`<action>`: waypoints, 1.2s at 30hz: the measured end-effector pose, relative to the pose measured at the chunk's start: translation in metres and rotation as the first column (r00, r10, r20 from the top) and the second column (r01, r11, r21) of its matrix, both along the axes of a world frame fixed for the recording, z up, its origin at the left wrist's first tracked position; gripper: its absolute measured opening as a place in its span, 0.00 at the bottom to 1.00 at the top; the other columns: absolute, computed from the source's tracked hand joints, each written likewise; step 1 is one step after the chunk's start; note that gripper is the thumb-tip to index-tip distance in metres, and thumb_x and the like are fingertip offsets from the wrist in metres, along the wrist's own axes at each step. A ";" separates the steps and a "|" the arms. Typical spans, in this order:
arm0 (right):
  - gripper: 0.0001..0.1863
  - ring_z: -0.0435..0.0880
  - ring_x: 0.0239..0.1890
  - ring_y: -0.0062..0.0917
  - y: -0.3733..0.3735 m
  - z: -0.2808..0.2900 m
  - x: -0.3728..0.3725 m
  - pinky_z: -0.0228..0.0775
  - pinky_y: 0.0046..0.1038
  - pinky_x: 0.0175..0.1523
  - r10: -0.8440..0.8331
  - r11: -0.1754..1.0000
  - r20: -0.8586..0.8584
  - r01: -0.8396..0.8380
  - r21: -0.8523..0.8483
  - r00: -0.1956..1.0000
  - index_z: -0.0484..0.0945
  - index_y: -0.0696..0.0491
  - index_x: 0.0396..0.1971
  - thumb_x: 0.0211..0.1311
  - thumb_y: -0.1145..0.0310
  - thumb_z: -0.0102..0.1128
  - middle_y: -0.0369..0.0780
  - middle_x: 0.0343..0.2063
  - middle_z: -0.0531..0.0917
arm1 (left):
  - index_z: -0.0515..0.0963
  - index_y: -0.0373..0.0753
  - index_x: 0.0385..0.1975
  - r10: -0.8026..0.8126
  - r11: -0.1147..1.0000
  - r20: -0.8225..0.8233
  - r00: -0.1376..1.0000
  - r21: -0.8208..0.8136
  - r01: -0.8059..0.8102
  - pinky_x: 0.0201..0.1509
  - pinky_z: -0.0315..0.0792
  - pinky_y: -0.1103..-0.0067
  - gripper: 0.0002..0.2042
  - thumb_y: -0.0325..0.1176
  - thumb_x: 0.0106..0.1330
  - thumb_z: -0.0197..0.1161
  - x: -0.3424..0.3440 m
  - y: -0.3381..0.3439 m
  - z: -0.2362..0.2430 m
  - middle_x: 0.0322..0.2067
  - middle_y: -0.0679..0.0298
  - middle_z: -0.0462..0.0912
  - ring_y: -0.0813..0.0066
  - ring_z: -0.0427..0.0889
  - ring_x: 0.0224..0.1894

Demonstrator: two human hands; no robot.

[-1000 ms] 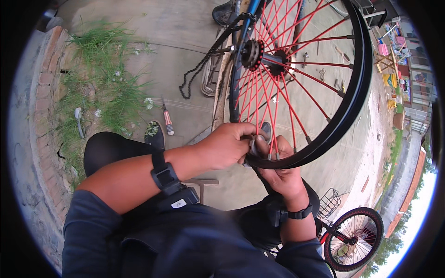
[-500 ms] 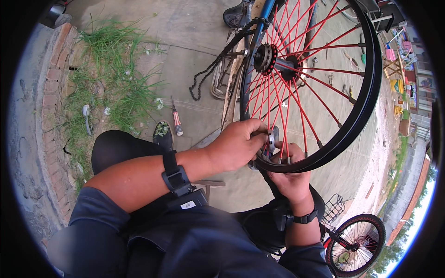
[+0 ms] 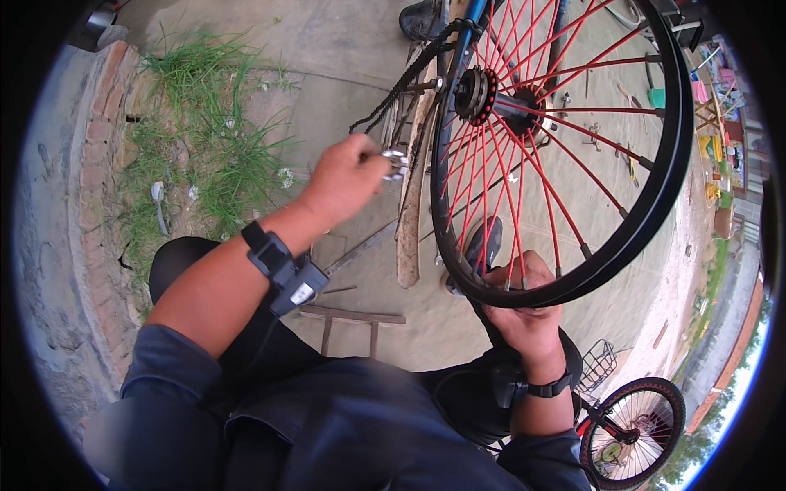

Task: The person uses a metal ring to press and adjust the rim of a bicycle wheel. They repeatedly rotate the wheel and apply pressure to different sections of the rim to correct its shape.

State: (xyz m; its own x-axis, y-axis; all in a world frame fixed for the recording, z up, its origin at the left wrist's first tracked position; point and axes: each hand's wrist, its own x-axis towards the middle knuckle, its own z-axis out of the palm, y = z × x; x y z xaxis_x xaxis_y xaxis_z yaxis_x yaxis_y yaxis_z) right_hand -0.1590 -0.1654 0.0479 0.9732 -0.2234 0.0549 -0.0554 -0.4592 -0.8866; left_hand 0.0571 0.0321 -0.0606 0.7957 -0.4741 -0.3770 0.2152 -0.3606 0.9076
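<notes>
A bicycle wheel with a black rim (image 3: 673,155) and red spokes (image 3: 594,110) stands in front of me. My right hand (image 3: 528,315) is closed around the rim's lower part, its fingers partly behind the spokes. Off to the left of the wheel, my left hand (image 3: 348,180) pinches a small round silver spoke wrench (image 3: 395,165), slightly blurred by motion. The wrench is apart from the spokes. A sprocket (image 3: 477,94) sits at the hub, and a dark chain (image 3: 419,69) hangs from the blue frame (image 3: 476,11) beside it.
A wooden strip (image 3: 409,245) lies beside the wheel, and a small wooden stand (image 3: 352,317) is close to my legs. Grass (image 3: 205,123) grows along a brick edging (image 3: 92,155) at left. Another bicycle's wheel (image 3: 632,435) is at lower right.
My left hand has drawn the spoke wrench away from the spokes, up and to the left. My right hand stays on the rim. The screwdriver on the ground is now hidden by my left arm.
</notes>
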 end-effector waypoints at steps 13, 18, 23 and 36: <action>0.11 0.78 0.21 0.25 -0.007 0.038 0.008 0.66 0.24 0.25 -0.049 0.907 -0.406 0.211 0.366 0.912 0.83 0.61 0.25 0.46 0.72 0.76 0.38 0.22 0.78 | 0.81 0.32 0.43 -0.839 0.224 -0.282 0.466 0.600 0.768 0.50 0.79 0.56 0.19 0.41 0.61 0.64 -0.023 0.048 -0.167 0.39 0.44 0.86 0.44 0.86 0.45; 0.06 0.68 0.09 0.22 -0.011 0.027 0.020 0.52 0.23 0.13 0.042 0.832 -0.171 0.060 0.551 0.984 0.80 0.69 0.20 0.43 0.84 0.71 0.37 0.11 0.69 | 0.80 0.31 0.44 -0.874 0.184 -0.272 0.403 0.582 0.792 0.49 0.79 0.56 0.18 0.39 0.61 0.64 -0.016 0.064 -0.201 0.38 0.44 0.86 0.43 0.86 0.43; 0.09 0.73 0.14 0.21 -0.030 0.018 0.017 0.56 0.23 0.17 0.248 0.780 0.054 -0.232 0.582 0.967 0.81 0.74 0.37 0.55 0.89 0.64 0.38 0.17 0.71 | 0.80 0.35 0.48 -0.880 0.236 -0.228 0.415 0.550 0.802 0.47 0.78 0.56 0.15 0.33 0.63 0.62 -0.007 0.060 -0.217 0.40 0.45 0.86 0.45 0.85 0.45; 0.10 0.81 0.17 0.30 -0.056 -0.004 0.039 0.69 0.28 0.18 0.474 0.466 0.291 -0.518 0.718 0.831 0.81 0.78 0.38 0.58 0.86 0.64 0.49 0.24 0.79 | 0.82 0.37 0.41 -0.929 0.329 0.027 0.370 0.519 0.789 0.43 0.80 0.57 0.11 0.32 0.64 0.58 -0.099 0.014 -0.247 0.42 0.49 0.78 0.49 0.84 0.43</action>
State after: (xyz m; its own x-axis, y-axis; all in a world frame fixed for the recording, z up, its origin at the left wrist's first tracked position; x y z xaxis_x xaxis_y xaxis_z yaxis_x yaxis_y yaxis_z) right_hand -0.1195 -0.2215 0.0437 0.9355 0.3159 0.1581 0.0107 0.4221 -0.9065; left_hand -0.0418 0.0462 -0.3078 0.1057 -0.8304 -0.5470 -0.6505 -0.4738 0.5936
